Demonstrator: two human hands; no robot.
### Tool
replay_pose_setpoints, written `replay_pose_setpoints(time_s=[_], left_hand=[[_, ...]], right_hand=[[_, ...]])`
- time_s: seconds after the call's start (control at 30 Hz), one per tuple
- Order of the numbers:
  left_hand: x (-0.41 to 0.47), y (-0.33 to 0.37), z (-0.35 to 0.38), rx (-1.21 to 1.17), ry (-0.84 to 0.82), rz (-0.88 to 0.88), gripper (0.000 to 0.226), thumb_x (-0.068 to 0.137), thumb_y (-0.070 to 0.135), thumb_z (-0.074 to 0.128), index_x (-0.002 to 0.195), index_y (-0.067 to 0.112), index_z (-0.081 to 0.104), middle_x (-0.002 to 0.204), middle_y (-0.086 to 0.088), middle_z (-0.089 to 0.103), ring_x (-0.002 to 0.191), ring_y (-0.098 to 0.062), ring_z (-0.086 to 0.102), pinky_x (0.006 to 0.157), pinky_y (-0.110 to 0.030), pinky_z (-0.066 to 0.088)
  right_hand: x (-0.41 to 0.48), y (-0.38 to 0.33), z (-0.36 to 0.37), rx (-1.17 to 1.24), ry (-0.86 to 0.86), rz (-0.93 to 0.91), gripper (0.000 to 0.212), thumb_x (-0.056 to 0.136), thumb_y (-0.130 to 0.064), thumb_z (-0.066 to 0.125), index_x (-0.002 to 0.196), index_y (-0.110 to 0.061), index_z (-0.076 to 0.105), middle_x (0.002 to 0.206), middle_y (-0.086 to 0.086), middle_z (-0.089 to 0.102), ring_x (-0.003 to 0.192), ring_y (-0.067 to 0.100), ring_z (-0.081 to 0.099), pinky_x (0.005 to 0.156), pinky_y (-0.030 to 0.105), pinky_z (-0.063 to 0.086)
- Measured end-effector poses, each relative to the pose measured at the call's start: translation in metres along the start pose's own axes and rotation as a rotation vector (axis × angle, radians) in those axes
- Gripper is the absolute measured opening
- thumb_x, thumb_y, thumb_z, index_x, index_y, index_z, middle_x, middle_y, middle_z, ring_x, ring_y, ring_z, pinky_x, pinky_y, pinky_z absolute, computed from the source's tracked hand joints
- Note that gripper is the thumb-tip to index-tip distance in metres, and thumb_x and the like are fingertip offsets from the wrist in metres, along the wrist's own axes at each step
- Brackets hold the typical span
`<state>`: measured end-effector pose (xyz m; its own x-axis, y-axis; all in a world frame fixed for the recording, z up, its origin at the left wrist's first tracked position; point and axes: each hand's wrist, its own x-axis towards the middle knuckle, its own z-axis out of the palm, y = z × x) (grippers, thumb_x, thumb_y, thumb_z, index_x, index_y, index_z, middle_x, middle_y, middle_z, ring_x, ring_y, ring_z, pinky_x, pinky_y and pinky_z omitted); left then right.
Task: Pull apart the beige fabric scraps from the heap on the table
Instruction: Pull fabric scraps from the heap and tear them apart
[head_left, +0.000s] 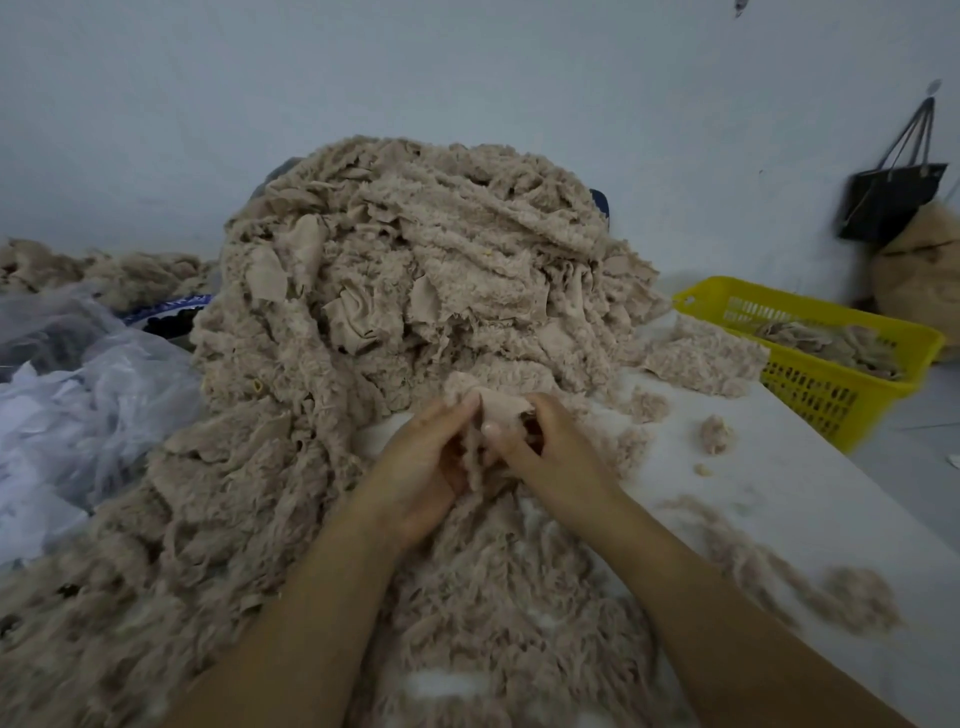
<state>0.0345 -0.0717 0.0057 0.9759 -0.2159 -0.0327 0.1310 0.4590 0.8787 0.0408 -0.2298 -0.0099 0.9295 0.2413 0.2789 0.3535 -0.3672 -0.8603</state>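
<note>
Several crumpled translucent white plastic bags (78, 405) crowd the left edge and press against the tall heap of fluffy beige fabric scraps (415, 270). The heap fills the middle of the white table (789, 467) and spills down toward the person. At its near foot, the left hand (421, 467) curls its fingers round one side of a small smooth-backed beige scrap (498, 410). The right hand (545, 447) pinches the other side between thumb and fingertips. Gripping it from opposite sides this way probably lets the person tug the fleecy pile away from its backing, close to the body where they can see it. The scrap touches the heap's matted fringe, so neighbouring pieces may drag along with it. Right of the hands, loose beige tufts (714, 434) lie scattered on the bare tabletop. Beyond them, a yellow slotted plastic basket (810, 400) with a few scraps inside sits at the table's right edge, within reach and likely the drop-off. A black handbag (893, 202) hangs on the wall behind it.
</note>
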Motion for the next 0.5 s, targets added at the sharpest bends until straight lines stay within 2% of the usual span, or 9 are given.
replay_pose_setpoints(time_s=[0.07,0.1,0.17,0.2,0.27,0.37,0.43,0.5], left_hand=[[0.0,-0.004,0.004,0.076,0.019,0.017,0.033,0.088,0.027,0.064,0.101,-0.003,0.065,0.076,-0.012,0.064,0.064,-0.021,0.063,0.046,-0.025,0.048],[0.001,-0.006,0.005,0.101,0.053,0.031,0.034,0.09,0.026,0.063,0.105,-0.004,0.064,0.075,-0.014,0.063,0.064,-0.024,0.061,0.046,-0.025,0.049],[0.001,-0.007,0.006,0.161,0.158,0.056,0.025,0.096,0.022,0.061,0.106,0.0,0.064,0.076,-0.016,0.066,0.06,-0.026,0.059,0.048,-0.026,0.053],[0.002,-0.008,0.006,0.2,0.203,0.06,0.021,0.099,0.021,0.059,0.105,0.002,0.064,0.076,-0.014,0.068,0.057,-0.024,0.059,0.049,-0.025,0.054],[0.002,-0.01,0.004,0.301,0.235,0.062,0.025,0.1,0.024,0.058,0.103,-0.001,0.06,0.076,-0.012,0.065,0.055,-0.018,0.057,0.05,-0.024,0.052],[0.001,-0.009,0.005,0.424,0.142,0.025,0.018,0.099,0.022,0.061,0.097,0.005,0.055,0.067,-0.002,0.055,0.051,-0.009,0.047,0.043,-0.02,0.04],[0.0,-0.009,0.007,0.45,0.079,-0.015,0.01,0.099,0.014,0.058,0.093,0.008,0.052,0.062,-0.001,0.049,0.045,-0.007,0.038,0.039,-0.018,0.031],[0.0,-0.008,0.008,0.465,0.04,-0.026,0.015,0.1,0.013,0.057,0.089,0.007,0.049,0.059,-0.005,0.044,0.042,-0.008,0.03,0.038,-0.019,0.025]], right_hand=[[0.0,0.001,0.001,-0.042,0.012,0.01,0.035,0.097,-0.052,0.051,0.114,-0.022,0.055,0.111,0.003,0.061,0.098,0.018,0.063,0.087,0.041,0.053],[0.0,0.0,0.0,-0.06,0.043,0.005,0.033,0.099,-0.048,0.049,0.11,-0.018,0.056,0.105,0.005,0.063,0.093,0.018,0.064,0.084,0.043,0.053],[0.001,0.0,-0.003,-0.094,0.122,-0.009,0.031,0.103,-0.041,0.043,0.091,-0.015,0.056,0.086,0.002,0.062,0.076,0.012,0.06,0.071,0.035,0.049],[0.002,0.0,-0.005,-0.123,0.153,-0.019,0.033,0.104,-0.036,0.041,0.082,-0.015,0.052,0.077,0.002,0.056,0.068,0.012,0.052,0.063,0.032,0.041],[0.003,0.0,-0.007,-0.15,0.175,-0.024,0.035,0.105,-0.03,0.04,0.073,-0.016,0.042,0.068,0.001,0.044,0.059,0.01,0.039,0.056,0.029,0.029],[0.003,-0.001,-0.007,-0.046,0.209,-0.004,0.037,0.105,-0.029,0.04,0.07,-0.02,0.033,0.059,-0.011,0.036,0.053,0.006,0.032,0.05,0.023,0.027],[0.003,-0.001,-0.008,0.052,0.246,0.024,0.035,0.104,-0.03,0.041,0.071,-0.018,0.035,0.056,-0.013,0.037,0.051,0.005,0.031,0.049,0.021,0.028],[0.003,-0.001,-0.009,0.152,0.241,0.062,0.034,0.104,-0.036,0.042,0.075,-0.017,0.04,0.056,-0.014,0.038,0.05,0.003,0.032,0.05,0.019,0.03]])
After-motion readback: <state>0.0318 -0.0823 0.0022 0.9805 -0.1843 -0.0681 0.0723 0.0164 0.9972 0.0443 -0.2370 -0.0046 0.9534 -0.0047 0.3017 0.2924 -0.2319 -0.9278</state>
